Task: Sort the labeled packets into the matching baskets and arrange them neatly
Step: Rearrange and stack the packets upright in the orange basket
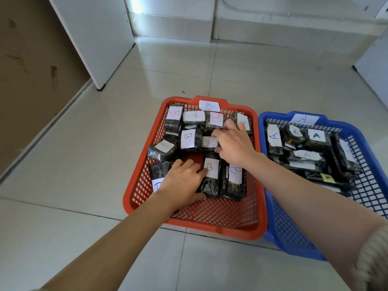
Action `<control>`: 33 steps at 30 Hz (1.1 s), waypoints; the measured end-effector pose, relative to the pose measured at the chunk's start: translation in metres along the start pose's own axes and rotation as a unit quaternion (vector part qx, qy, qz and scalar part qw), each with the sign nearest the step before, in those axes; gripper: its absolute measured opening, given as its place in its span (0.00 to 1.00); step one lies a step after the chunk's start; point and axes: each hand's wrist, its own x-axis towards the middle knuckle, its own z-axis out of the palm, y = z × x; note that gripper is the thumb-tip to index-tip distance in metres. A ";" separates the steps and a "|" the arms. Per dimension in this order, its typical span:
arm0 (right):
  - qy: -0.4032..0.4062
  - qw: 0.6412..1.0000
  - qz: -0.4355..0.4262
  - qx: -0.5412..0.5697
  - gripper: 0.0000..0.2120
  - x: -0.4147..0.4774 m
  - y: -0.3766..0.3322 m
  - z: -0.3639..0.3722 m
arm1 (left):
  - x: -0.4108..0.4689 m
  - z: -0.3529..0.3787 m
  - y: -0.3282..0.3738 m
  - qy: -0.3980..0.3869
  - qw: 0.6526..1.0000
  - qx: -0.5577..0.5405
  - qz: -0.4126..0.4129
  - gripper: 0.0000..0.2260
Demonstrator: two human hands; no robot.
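Observation:
A red basket (212,227) tagged B holds several dark wrapped packets with white B labels. To its right, a blue basket (270,227) tagged A holds several A packets (307,155). My left hand (182,183) reaches into the red basket, with its thumb and fingers around a long B packet (210,179) near the front. My right hand (233,141) lies over the packets at the middle right, fingers curled on a small B packet (209,142). Another long B packet (234,179) lies just right of the held one.
Both baskets sit side by side on a pale tiled floor (94,164). A white cabinet panel (94,38) stands at the back left, another white unit (375,66) at the right edge, and a low wall ledge (273,28) runs behind.

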 end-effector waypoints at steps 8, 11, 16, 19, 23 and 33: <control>0.026 0.999 0.014 0.032 0.20 -0.011 0.002 0.008 | 0.003 0.003 0.004 -0.001 1.000 0.010 -0.002 0.32; 0.029 0.999 0.014 0.041 0.21 -0.011 0.004 0.006 | 0.002 0.004 0.003 0.003 1.000 0.006 0.000 0.32; 0.036 0.999 0.017 0.028 0.16 -0.009 0.002 0.005 | 0.001 0.001 0.000 0.080 0.997 0.008 -0.023 0.34; 0.039 0.999 0.018 0.026 0.13 -0.008 0.000 0.004 | 0.006 -0.002 -0.004 0.184 0.980 0.012 -0.080 0.24; 0.047 0.998 0.020 0.026 0.12 -0.007 -0.001 0.005 | 0.021 -0.005 -0.020 0.149 0.979 0.033 -0.132 0.28; 0.065 0.997 0.035 0.018 0.14 -0.008 0.000 0.012 | 0.038 -0.014 -0.030 0.175 0.978 0.026 -0.114 0.21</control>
